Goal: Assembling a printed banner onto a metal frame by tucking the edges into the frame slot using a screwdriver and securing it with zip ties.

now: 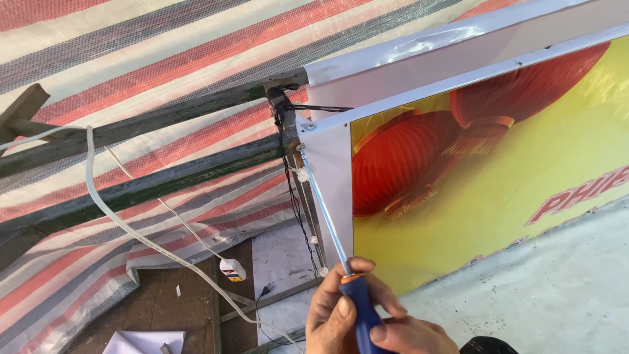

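Hands: left hand [334,314] and right hand [409,334] both wrapped tight around the blue screwdriver [341,262].
Tip: on a screw [301,148] at the sign board [485,151] left edge, near its top corner.
Nearby: white cable [124,226], striped tarp [131,72].

Striped tarpaulin [164,59], white cable [114,216], perhaps a plug [232,269]

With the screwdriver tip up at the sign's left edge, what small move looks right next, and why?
Probably seat the tip squarely and turn: both hands, left hand and right hand, grip the screwdriver, whose shaft reaches a screw on the sign.
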